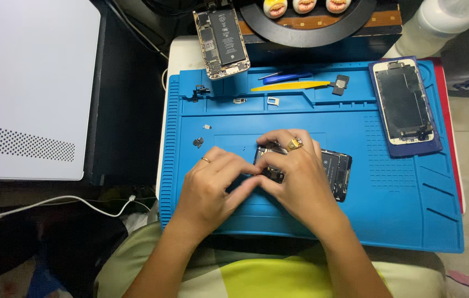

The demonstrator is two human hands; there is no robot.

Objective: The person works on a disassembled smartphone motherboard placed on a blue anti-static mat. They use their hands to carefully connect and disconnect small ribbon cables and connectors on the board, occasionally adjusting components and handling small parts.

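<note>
An opened black phone body (338, 172) lies on the blue repair mat (400, 204), mostly under my hands. My right hand (295, 176), with a gold ring, rests over its left half, fingers pinched on the phone's lower-left corner. My left hand (212, 185), with a thin ring, reaches in from the left; its fingertips meet the right hand's at that same corner. What sits between the fingertips is too small to tell.
A second open phone (221, 41) with its battery showing leans at the mat's top left. A detached screen (403, 102) lies at the right. A yellow pry tool (289, 86), a blue tool (287, 77) and small loose parts (198, 142) are scattered along the top. A white box (25, 83) stands left.
</note>
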